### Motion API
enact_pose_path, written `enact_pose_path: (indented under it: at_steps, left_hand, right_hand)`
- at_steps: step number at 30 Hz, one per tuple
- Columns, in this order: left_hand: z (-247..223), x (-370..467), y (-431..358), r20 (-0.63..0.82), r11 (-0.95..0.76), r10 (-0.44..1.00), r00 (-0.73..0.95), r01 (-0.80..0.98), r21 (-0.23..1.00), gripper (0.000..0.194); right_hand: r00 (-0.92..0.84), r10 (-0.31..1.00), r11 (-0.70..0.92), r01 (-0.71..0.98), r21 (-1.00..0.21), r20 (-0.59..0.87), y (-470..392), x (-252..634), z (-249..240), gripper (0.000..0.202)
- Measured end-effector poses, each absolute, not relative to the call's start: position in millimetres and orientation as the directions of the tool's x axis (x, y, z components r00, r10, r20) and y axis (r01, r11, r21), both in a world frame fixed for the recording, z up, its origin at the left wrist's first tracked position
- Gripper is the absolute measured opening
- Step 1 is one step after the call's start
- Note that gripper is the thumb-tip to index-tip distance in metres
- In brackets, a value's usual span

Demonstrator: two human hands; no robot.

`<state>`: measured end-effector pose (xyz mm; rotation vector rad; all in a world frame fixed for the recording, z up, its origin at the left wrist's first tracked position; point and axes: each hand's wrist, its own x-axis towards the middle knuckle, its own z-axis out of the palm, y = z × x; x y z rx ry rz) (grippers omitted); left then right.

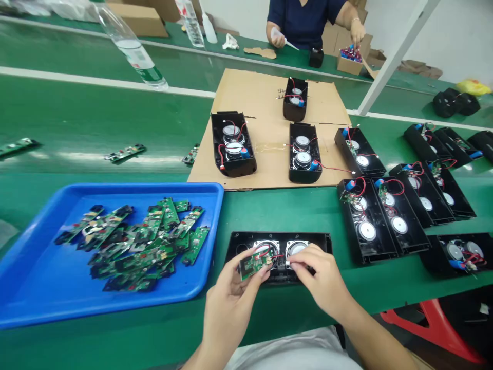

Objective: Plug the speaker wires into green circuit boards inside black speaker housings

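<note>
Pinched between the thumb and fingers of my left hand (233, 303) is a green circuit board (252, 264), tilted above a black speaker housing (319, 244). My right hand (325, 277) closes its thumb and forefinger on a small white wire connector (287, 263). Red wire runs near the board and the connector. Two round speakers with pale centres sit in the housing, partly covered by my hands. To the left, a blue tray (46, 303) holds a heap of similar green boards (154, 246).
More black speaker housings stand on a cardboard sheet (265, 113) and along the right side (372, 221). Loose boards (125, 153) lie on the green bench at left. A tilted water bottle (134, 56) is behind them. Across the bench, a person holds a white bottle (279, 37).
</note>
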<state>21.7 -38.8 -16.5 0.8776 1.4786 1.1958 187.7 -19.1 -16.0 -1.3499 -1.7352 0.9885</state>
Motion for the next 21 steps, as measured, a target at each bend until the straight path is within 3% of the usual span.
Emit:
enact_pose_path:
  at_steps: [3,7,15,21]
  left_hand:
    - [-25,25,-40,-0.223,0.226,0.960,-0.172,-0.003,0.974,0.039]
    - [-31,24,-44,-0.155,0.174,0.975,-0.156,0.118,0.978,0.034]
    - [-39,21,-48,0.017,0.036,0.986,-0.166,0.309,0.951,0.026]
    - [-41,20,-49,0.054,-0.004,0.988,-0.143,0.329,0.944,0.022]
  right_hand:
    - [-0.276,0.905,0.425,0.603,-0.675,0.324,-30,178,-20,0.026]
    - [-0.258,0.855,0.480,0.721,-0.500,0.450,-31,166,-27,0.028]
    - [-0.257,0.858,0.468,0.748,-0.470,0.444,-28,166,-27,0.031]
    - [-0.296,0.850,0.488,0.754,-0.440,0.436,-29,164,-25,0.033]
